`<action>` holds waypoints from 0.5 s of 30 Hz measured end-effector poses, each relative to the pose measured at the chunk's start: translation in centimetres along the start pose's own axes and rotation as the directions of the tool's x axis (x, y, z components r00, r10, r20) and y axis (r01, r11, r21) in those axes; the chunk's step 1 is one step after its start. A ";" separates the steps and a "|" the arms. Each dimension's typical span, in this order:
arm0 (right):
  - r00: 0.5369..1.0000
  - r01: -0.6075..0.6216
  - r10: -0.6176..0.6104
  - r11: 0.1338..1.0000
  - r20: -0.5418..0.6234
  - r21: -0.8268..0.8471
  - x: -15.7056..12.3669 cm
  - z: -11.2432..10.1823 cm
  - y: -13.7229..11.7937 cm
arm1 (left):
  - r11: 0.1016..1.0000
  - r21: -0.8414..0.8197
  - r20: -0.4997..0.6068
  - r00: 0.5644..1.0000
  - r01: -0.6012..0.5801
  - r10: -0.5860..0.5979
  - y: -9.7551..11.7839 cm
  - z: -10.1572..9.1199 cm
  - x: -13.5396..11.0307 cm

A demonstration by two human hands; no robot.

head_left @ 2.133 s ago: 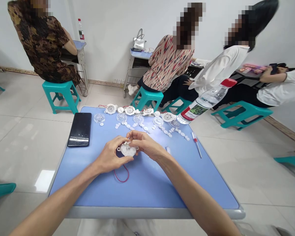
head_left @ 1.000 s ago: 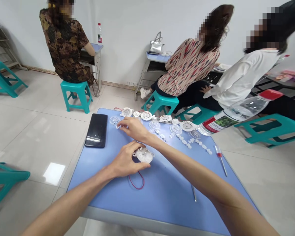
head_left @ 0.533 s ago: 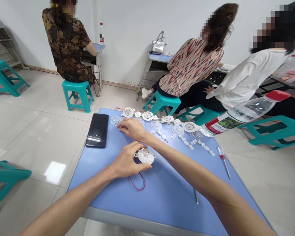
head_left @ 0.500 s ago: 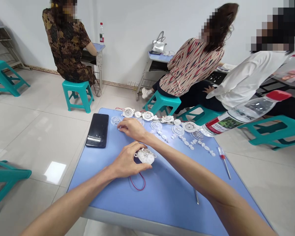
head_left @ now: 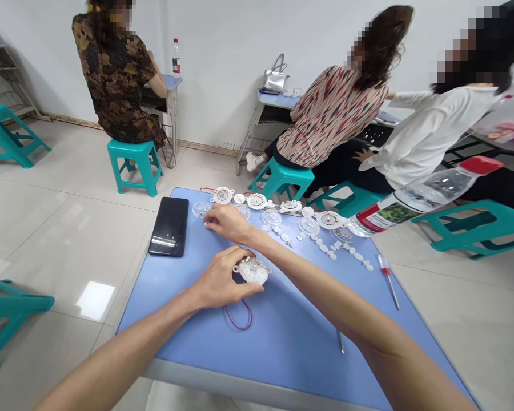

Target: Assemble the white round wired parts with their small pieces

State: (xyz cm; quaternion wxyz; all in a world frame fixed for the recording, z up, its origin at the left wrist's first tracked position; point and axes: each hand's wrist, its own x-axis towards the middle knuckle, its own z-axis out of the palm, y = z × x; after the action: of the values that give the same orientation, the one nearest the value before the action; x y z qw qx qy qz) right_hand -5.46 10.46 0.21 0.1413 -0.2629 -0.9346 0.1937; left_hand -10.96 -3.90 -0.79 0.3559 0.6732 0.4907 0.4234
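Gripping a white plastic housing [head_left: 253, 272] at the fingertips of the left hand [head_left: 221, 279]

You're in a plain workroom: at least 3 people [head_left: 115, 74] sit on teal stools [head_left: 132, 165] at small desks [head_left: 171, 83], tiled floor [head_left: 68, 228] underfoot

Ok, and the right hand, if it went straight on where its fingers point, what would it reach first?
Probably the clear round plastic cover just beyond the fingertips of the right hand, though depth is hard to judge from this view.
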 end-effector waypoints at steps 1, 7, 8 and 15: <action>1.000 0.006 -0.006 1.000 0.000 0.006 0.0 0.0 0.0 | 1.000 0.000 0.000 1.000 0.000 0.000 0.0 0.0 0.0; 0.999 -0.003 0.006 0.996 -0.032 0.094 -0.3 -0.7 -0.1 | 1.000 0.013 0.001 1.000 -0.006 0.006 0.0 0.0 0.0; 0.999 -0.015 0.021 0.992 -0.048 0.128 -0.5 -1.0 -0.2 | 1.000 0.012 0.002 1.000 -0.012 0.012 0.0 0.0 0.0; 0.970 -0.065 0.142 0.933 -0.198 0.353 -5.5 -4.5 -1.2 | 0.999 0.033 0.008 1.000 -0.005 0.005 0.0 -0.1 0.3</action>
State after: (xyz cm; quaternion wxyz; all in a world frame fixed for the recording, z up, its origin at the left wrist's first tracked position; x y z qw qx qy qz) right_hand 0.18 7.82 3.78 0.2772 -0.3031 -0.8496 0.3309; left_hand -10.98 -3.64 -0.69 0.3456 0.6819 0.4946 0.4134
